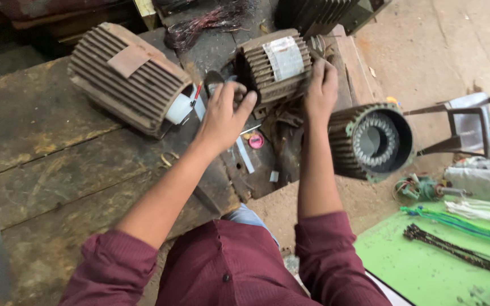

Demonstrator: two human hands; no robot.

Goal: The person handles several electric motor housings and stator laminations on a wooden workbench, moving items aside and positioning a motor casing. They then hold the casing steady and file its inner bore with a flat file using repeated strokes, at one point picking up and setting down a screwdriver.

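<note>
Both hands are gripping a small ribbed motor housing (276,68) at the far middle of the wooden counter (58,170): left hand (222,116) clenching its left end, right hand (320,85) its right side. It looks heavy, rigid iron; the fins give a sure hold.

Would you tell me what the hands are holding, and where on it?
Both hands hold the small ribbed motor housing: the left hand at its near-left end, the right hand on its right side.
</note>
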